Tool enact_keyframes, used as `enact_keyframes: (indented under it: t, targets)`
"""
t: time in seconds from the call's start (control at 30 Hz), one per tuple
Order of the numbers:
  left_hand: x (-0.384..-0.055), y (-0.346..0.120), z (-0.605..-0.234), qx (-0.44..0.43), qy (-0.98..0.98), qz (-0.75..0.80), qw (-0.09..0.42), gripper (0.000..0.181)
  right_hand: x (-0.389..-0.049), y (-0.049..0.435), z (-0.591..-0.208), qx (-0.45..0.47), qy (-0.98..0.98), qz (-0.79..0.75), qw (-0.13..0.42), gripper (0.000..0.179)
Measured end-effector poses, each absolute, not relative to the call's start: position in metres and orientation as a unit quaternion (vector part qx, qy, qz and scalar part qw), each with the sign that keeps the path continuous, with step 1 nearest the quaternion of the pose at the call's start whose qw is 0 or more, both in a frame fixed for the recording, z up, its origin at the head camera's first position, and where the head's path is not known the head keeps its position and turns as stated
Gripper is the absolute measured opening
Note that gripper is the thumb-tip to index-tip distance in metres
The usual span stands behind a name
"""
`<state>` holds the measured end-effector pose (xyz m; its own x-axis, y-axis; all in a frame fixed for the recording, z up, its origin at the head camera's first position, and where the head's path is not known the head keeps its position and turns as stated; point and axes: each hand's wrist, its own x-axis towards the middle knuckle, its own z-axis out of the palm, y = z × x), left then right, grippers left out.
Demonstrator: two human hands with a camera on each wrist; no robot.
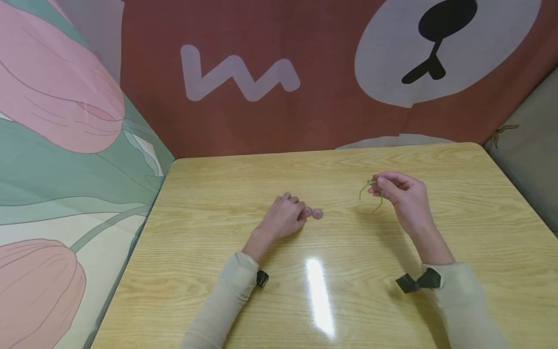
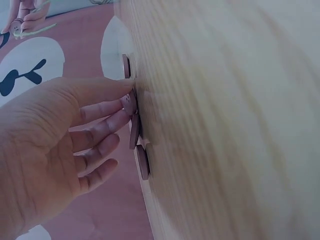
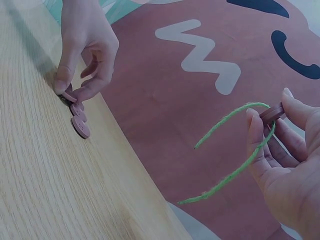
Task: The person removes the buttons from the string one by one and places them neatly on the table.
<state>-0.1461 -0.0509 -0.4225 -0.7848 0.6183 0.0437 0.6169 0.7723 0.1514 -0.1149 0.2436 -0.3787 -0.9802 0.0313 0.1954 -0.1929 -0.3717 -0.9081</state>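
My left hand (image 1: 284, 216) is low over the middle of the table, pinching a pinkish-brown button (image 2: 129, 103) that stands tilted off the wood between thumb and fingers. Close beside it, more round buttons (image 1: 317, 214) of the same colour lie in a row on the table. Raised above the table to the right, my right hand (image 1: 407, 196) pinches what looks like a small stack of brown buttons (image 3: 271, 114). A green string (image 3: 227, 176) comes out of that stack, and its two loose ends hang free. The fingers partly hide the stack.
The wood-grain table (image 1: 209, 300) has its back edge against a reddish-brown cloth (image 1: 261, 126) with printed shapes. A flower-printed cloth (image 1: 56, 184) borders the left side, and a grey surface (image 1: 527, 140) borders the right.
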Motion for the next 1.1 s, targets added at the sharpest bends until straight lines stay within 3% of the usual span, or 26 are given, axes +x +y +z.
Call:
enact_keyframes:
  t: [0.4, 0.67, 1.1]
  targets:
    - [-0.144, -0.051, -0.421, 0.335, 0.934, 0.115, -0.053, 0.007, -0.115, 0.239, -0.382, 0.073, -0.542, 0.835, 0.066, 0.014]
    - [-0.144, -0.041, -0.411, 0.337, 0.926, 0.142, -0.096, 0.023, -0.114, 0.235, -0.381, 0.063, -0.545, 0.833, 0.072, 0.013]
    - [-0.144, -0.028, -0.397, 0.374, 0.889, 0.191, -0.182, 0.018, -0.115, 0.231, -0.380, 0.050, -0.525, 0.845, 0.090, 0.017]
